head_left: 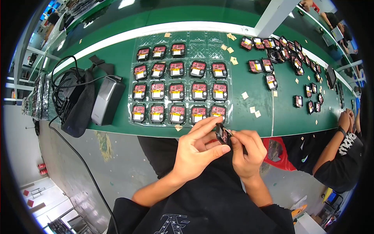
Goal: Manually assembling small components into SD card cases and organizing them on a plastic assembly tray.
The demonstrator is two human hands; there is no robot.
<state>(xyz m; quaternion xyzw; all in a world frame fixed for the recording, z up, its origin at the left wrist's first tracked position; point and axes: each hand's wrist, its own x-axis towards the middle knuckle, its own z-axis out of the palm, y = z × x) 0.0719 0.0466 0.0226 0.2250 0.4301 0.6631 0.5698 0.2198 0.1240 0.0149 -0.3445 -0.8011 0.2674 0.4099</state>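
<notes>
Between my two hands, just off the table's near edge, is a small black-cased electronic module (222,133) with a red circuit board, tilted almost edge-on. My left hand (194,150) grips its left side, thumb below and fingers above. The thumb and fingers of my right hand (248,153) pinch its right side. Whether the right fingers hold anything small besides is hidden. Just beyond my hands, a clear plastic tray (199,49) holds rows of similar modules (177,92), each with a red board, a white label and a yellow strip. Some pockets in its far row hold no module.
More modules (270,82) lie loosely grouped on the green table (253,126) at the right. Small cream paper pieces (244,95) are scattered about. At left sit a grey power bank (106,100) and a black cable bundle (68,87). A co-worker's hand (345,120) is at far right.
</notes>
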